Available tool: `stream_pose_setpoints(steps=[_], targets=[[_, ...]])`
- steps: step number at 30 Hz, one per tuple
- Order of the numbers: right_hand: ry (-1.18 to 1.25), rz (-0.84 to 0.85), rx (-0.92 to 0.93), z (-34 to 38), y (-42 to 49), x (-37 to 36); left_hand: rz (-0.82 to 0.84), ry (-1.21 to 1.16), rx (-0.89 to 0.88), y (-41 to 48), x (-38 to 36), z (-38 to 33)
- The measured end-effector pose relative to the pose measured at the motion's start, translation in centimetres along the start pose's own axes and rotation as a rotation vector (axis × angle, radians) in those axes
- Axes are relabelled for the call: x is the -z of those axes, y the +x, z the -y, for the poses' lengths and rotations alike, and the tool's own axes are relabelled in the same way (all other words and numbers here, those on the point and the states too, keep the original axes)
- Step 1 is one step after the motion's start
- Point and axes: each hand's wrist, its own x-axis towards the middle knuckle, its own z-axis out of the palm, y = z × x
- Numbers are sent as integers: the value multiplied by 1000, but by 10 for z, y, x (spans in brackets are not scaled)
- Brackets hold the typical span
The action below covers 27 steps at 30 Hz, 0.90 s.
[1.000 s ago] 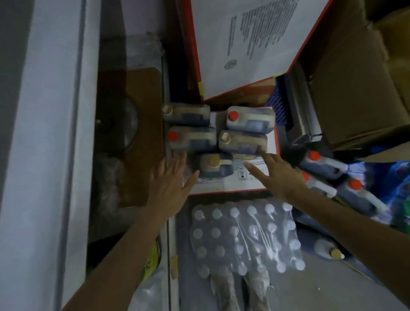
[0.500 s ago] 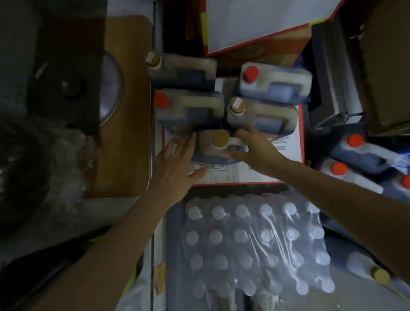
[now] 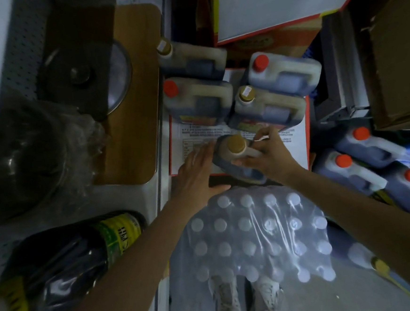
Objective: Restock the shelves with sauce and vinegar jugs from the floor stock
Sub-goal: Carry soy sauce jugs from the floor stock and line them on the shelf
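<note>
A dark jug with a gold cap (image 3: 236,153) tilts at the near edge of a red-edged white carton (image 3: 294,148). My right hand (image 3: 269,154) is closed around its handle. My left hand (image 3: 197,170) lies flat against the jug's left side, fingers spread. Behind it on the carton stand several more dark jugs: a red-capped one (image 3: 198,98), a gold-capped one (image 3: 267,108), another red-capped one (image 3: 283,74) and a gold-capped one at the back (image 3: 191,58).
A shrink-wrapped pack of white-capped bottles (image 3: 259,234) lies just below the carton, above my shoes. More red-capped jugs (image 3: 368,150) lean at the right. A shelf (image 3: 131,99) at left holds a pot lid and bagged items; a green-labelled bottle (image 3: 116,232) lies lower left. Cardboard boxes (image 3: 397,54) stand behind.
My right hand has closed on the gold-capped jug's handle and pulled it toward the carton's near edge, tilting it. My left hand moved in against its side. The camera dropped closer.
</note>
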Motion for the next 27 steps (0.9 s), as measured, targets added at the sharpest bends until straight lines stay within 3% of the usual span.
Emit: stream_pose_setpoints(steps=[5, 8, 11, 16, 23, 27], targets=[[29, 99, 78, 3, -46, 19, 114, -211, 36, -7, -4, -9], [75, 31, 90, 18, -61, 38, 191, -248, 30, -13, -2, -18], [98, -34, 120, 45, -75, 60, 153, -408, -10, -19, 11, -31], [183, -2, 278, 108, -111, 101, 167, -674, 34, -29, 72, -52], [397, -115, 273, 194, -140, 171, 58, -822, -1, -64, 156, -110], [437, -151, 321, 243, -164, 212, -116, -904, -34, -97, 203, -153]])
